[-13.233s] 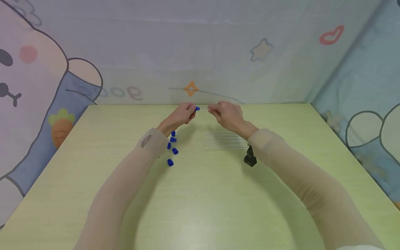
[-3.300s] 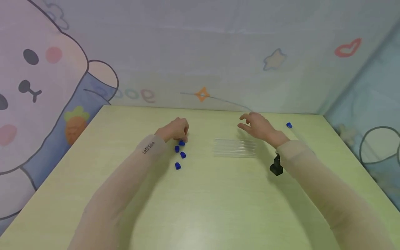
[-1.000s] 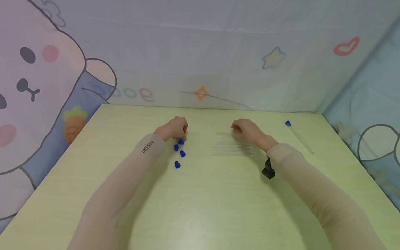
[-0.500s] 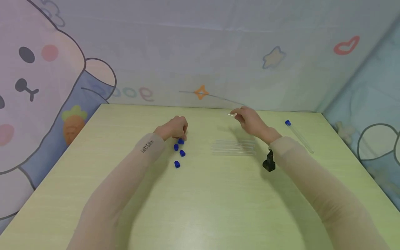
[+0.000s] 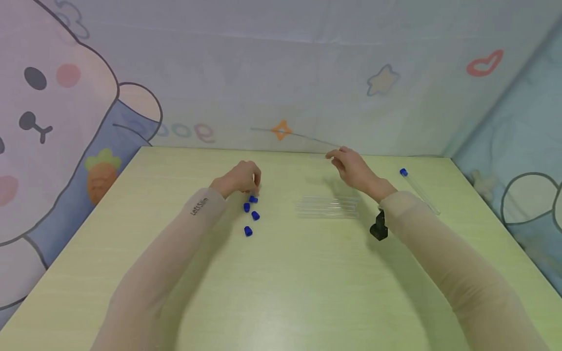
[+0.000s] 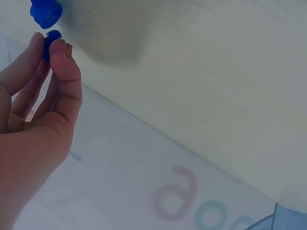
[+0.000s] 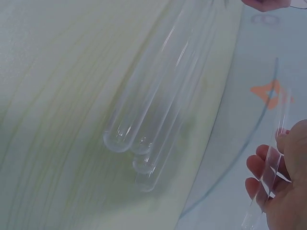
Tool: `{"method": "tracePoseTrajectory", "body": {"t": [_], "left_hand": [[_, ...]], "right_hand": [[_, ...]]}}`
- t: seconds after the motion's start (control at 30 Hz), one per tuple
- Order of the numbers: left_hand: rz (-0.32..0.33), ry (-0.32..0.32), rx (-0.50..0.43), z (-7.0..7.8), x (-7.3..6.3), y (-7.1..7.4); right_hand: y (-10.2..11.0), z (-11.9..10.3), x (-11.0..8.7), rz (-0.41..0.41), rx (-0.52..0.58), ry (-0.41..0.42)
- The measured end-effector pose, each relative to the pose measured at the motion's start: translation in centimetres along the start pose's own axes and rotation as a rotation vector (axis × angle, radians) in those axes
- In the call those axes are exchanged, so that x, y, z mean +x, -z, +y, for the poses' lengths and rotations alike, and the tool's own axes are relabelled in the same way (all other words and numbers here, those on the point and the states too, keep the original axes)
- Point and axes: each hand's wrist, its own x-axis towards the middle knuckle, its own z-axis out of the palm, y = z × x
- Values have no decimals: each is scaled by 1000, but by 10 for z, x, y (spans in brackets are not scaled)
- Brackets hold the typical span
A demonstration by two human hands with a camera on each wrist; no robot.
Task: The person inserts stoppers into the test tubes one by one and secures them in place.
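Observation:
My left hand [image 5: 239, 176] is just above the small blue caps. In the left wrist view its thumb and fingertips pinch one blue cap [image 6: 46, 50], close to another blue cap [image 6: 46, 13] on the table. Several loose caps [image 5: 255, 215] lie below this hand in the head view. Raised near the table's back edge, my right hand [image 5: 350, 168] holds a clear test tube [image 7: 283, 115] between thumb and fingers. In the right wrist view, several clear test tubes [image 7: 144, 105] lie side by side on the table, with their rounded ends showing.
A test tube [image 5: 422, 194] with a blue cap on its end lies at the right of the table. A black device [image 5: 379, 228] hangs at the right wrist. Behind the table's back edge stands a printed cloth [image 5: 316, 87].
Since the oldest frame, a capped test tube has come to lie at the right. My right hand has picked a tube from the row and lifted it. The left hand has risen slightly.

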Motion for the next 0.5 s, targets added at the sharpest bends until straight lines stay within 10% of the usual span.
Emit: {"method": "tracePoseTrajectory", "body": {"t": [0.5], "left_hand": [[88,-26,-131,1,5,6]], "right_hand": [[1,-6,3,2,22,-52]]}}
